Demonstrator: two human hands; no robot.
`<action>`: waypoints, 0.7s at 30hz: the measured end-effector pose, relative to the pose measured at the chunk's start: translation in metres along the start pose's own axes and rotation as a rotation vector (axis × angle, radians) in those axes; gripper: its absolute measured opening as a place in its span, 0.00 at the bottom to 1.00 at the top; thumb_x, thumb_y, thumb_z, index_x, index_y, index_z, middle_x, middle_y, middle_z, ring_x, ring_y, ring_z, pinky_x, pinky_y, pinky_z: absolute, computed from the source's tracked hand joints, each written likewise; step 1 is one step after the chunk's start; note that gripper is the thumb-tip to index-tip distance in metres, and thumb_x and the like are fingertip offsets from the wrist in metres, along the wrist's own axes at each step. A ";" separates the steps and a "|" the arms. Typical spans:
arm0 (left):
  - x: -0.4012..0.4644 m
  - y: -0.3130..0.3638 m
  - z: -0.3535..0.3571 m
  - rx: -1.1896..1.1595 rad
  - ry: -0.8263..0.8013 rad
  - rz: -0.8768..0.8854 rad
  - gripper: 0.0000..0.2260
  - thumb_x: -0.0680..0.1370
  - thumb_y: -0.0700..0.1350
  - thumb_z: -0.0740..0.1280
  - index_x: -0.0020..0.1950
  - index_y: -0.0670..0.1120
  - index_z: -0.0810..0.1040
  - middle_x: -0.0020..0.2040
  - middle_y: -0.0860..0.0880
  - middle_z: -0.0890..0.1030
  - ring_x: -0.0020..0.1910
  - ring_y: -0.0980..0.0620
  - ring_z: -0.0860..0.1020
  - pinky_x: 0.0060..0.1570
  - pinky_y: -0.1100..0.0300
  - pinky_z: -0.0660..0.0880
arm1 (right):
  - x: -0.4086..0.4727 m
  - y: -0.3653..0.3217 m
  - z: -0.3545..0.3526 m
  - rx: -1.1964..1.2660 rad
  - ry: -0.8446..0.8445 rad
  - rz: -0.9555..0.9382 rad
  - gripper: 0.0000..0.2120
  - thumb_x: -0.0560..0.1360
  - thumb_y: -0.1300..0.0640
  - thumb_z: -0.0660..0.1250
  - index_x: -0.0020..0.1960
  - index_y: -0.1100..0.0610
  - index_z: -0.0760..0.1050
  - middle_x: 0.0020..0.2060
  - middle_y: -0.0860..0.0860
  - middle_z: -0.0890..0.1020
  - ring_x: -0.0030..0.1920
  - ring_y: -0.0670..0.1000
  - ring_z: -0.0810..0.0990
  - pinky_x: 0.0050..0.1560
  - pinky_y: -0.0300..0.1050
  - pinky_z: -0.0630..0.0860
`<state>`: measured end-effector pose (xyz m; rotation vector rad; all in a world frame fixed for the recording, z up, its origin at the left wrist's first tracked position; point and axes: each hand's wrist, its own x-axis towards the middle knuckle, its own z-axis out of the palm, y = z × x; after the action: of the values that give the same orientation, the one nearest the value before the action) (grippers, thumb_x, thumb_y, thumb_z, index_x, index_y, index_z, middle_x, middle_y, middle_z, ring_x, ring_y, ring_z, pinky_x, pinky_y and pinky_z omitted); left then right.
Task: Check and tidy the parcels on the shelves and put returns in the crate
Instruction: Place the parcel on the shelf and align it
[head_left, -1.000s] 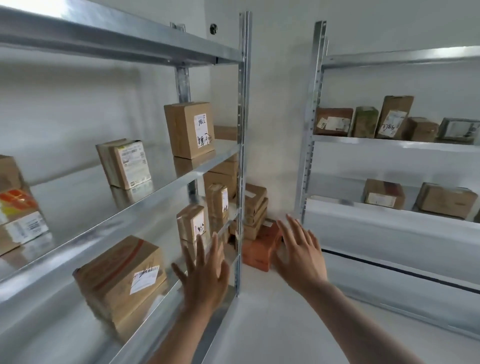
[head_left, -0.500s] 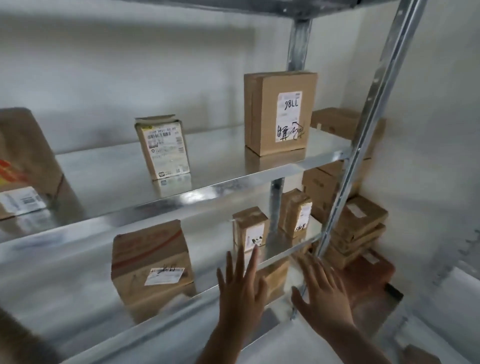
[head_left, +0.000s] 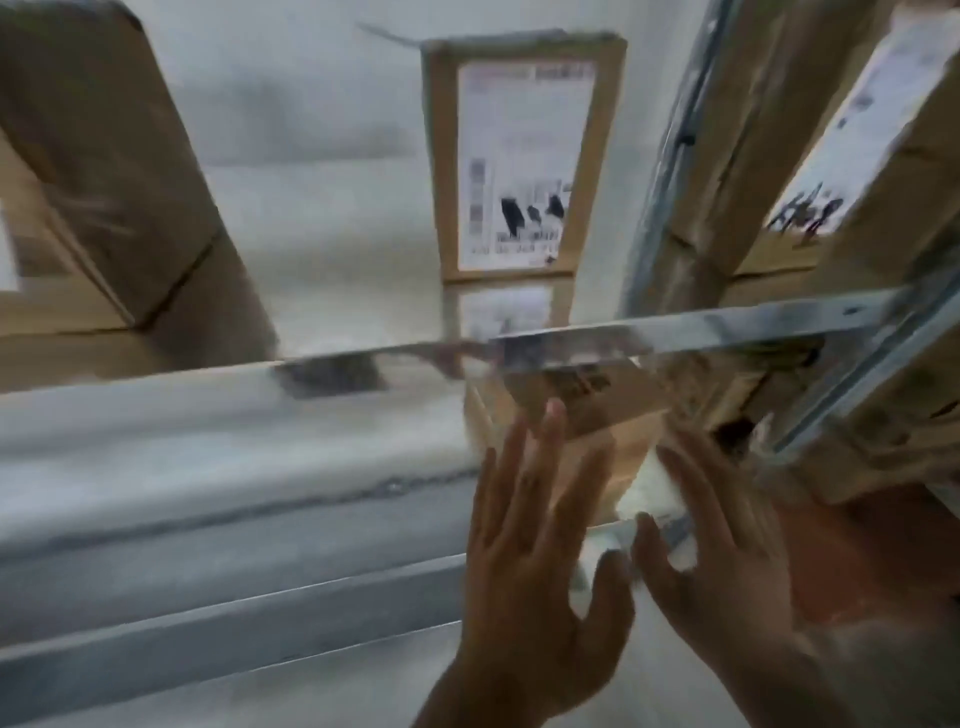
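The view is blurred and very close to a metal shelf (head_left: 208, 431). A small cardboard parcel with a white label (head_left: 519, 161) stands upright on it, centre top. A large brown parcel (head_left: 104, 171) leans at the far left. Another labelled parcel (head_left: 883, 130) sits at the top right behind the upright post (head_left: 670, 156). Under the shelf edge, a brown parcel (head_left: 597, 410) shows between my hands. My left hand (head_left: 535, 561) and my right hand (head_left: 727, 551) are both spread open just in front of it, holding nothing.
A lower shelf rail (head_left: 234, 618) crosses the bottom left. A diagonal metal post (head_left: 857, 389) runs down at the right, with stacked brown boxes (head_left: 909, 426) behind it and an orange-brown parcel (head_left: 857, 561) below them.
The camera has dropped lower and moved much closer to the shelf. Both open hands have reached forward toward the parcel under the shelf edge.
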<state>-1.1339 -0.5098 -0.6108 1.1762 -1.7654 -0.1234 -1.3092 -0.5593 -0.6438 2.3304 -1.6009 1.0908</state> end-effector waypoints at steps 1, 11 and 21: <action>-0.020 -0.024 0.029 0.001 0.033 -0.026 0.27 0.82 0.52 0.56 0.82 0.54 0.54 0.81 0.43 0.60 0.81 0.41 0.56 0.76 0.39 0.61 | -0.010 0.021 0.028 0.046 0.006 0.010 0.26 0.76 0.50 0.64 0.72 0.58 0.71 0.70 0.59 0.76 0.69 0.61 0.76 0.64 0.59 0.75; -0.028 -0.139 0.143 -0.519 0.178 -0.531 0.24 0.84 0.44 0.60 0.74 0.66 0.58 0.55 0.77 0.66 0.49 0.85 0.70 0.46 0.80 0.72 | 0.000 0.135 0.147 0.721 0.000 0.478 0.24 0.83 0.48 0.63 0.78 0.43 0.64 0.71 0.35 0.72 0.67 0.34 0.71 0.70 0.36 0.68; -0.022 -0.142 0.139 -0.591 0.102 -0.682 0.18 0.83 0.50 0.62 0.69 0.68 0.69 0.65 0.61 0.76 0.53 0.66 0.79 0.37 0.73 0.75 | 0.003 0.148 0.158 1.043 -0.187 0.615 0.16 0.85 0.49 0.58 0.70 0.37 0.71 0.66 0.43 0.77 0.66 0.50 0.78 0.61 0.56 0.81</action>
<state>-1.1454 -0.6235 -0.7749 1.2481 -1.0554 -0.9047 -1.3568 -0.6998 -0.8019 2.5263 -2.2778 2.3670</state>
